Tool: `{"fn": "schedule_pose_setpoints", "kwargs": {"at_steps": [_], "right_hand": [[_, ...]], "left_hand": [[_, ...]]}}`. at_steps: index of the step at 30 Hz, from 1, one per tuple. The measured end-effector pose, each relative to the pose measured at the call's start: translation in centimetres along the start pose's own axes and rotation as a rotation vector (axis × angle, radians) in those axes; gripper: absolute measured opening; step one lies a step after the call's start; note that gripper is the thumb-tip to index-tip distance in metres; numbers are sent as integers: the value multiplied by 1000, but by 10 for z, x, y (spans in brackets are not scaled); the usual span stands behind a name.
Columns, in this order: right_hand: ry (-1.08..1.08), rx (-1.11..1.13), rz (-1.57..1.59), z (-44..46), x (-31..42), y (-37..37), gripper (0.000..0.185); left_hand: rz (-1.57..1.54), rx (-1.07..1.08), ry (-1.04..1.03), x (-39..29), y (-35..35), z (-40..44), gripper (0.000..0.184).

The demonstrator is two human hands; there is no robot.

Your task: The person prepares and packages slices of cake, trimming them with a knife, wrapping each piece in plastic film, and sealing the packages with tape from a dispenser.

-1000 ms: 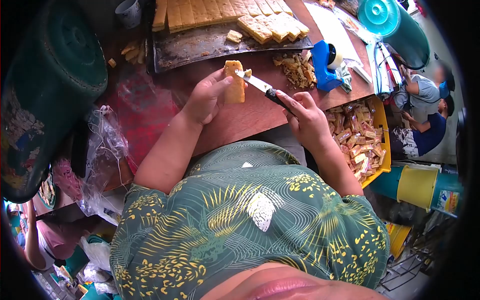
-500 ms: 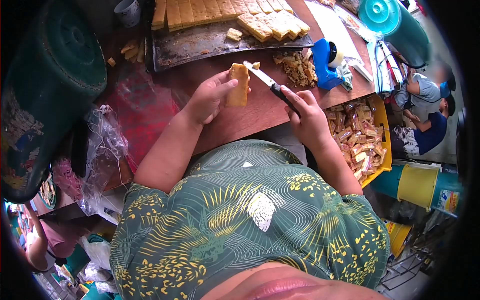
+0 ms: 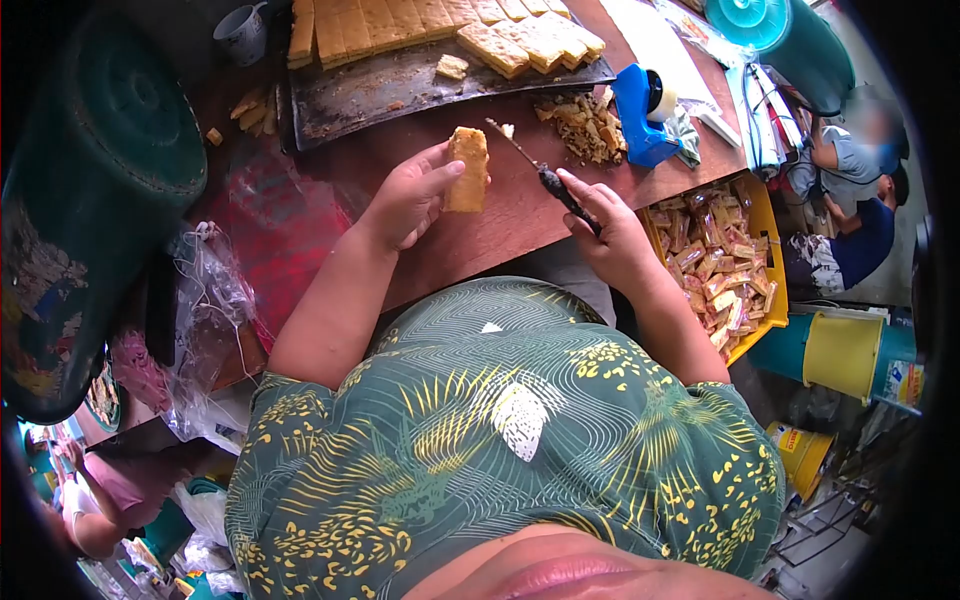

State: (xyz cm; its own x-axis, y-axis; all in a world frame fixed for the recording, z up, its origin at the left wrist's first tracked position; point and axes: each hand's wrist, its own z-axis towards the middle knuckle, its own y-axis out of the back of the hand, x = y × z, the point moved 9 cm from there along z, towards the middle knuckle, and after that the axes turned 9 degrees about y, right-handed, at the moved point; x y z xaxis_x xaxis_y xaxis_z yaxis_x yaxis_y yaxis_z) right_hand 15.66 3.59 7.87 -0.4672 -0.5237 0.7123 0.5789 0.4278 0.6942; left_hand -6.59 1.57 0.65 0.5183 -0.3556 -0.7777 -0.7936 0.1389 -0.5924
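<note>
Upright in my left hand (image 3: 410, 200) is a flat rectangular piece of cake (image 3: 468, 170), golden brown, its top edge uneven. My right hand (image 3: 612, 225) grips the black handle of a knife (image 3: 548, 178). The blade points up and left, apart from the cake, and is turned nearly edge-on; a small pale crumb clings near its tip. Beyond both hands lies a dark baking tray (image 3: 370, 105) with rows of cut cake (image 3: 390, 30) and several loose slices (image 3: 530, 45). A heap of cake trimmings (image 3: 590, 130) sits on the table right of the knife.
A blue tape dispenser (image 3: 645, 115) stands by the trimmings. Wrapped pieces fill a yellow crate (image 3: 775, 255) at right. A big green bin (image 3: 100, 200) and plastic bags (image 3: 205, 310) are at left, a white cup (image 3: 241, 35) behind. Other people (image 3: 860, 200) sit at far right.
The knife has come away from the cake's top edge, moved slightly right, and its blade has rolled edge-on. A crumb now shows on its tip. The cake stays in my left hand.
</note>
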Motion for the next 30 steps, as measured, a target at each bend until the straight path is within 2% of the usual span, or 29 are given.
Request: {"fn": "schedule_pose_setpoints", "kwargs": {"at_steps": [3,8,11,12,15,16,19,21,26,29,30], "right_hand": [[153,42,37,-3,7,-10,61],[-32,-44,-25,-2,-28,0,61],[16,-92,37,-7,-35,7,60],[161,-187,-1,-8,-34,14,57],[-167,-262,296,-13,-45,34,53],[-29,-312,308,-9,-44,40,54],[-192,-205,339,-15,-64,35,53],[-132,-205,178,-20,-58,38,49],[-58,-556,318,-34,-71,61,49],[80,-815,265,-42,-77,103,44],[47,-836,241,-43,-87,116,43]], "left_hand": [[7,17,19,2,-2,1,51],[32,-50,75,4,4,-1,52],[19,-14,52,6,9,2,53],[-6,-31,53,8,12,3,54],[-1,-43,64,5,8,1,53],[4,-38,66,5,8,1,53],[-18,-20,47,4,8,0,54],[-8,-26,53,3,8,0,55],[-19,-38,48,4,10,-1,55],[-44,-6,33,3,11,-1,54],[-48,11,31,4,9,-1,54]]}}
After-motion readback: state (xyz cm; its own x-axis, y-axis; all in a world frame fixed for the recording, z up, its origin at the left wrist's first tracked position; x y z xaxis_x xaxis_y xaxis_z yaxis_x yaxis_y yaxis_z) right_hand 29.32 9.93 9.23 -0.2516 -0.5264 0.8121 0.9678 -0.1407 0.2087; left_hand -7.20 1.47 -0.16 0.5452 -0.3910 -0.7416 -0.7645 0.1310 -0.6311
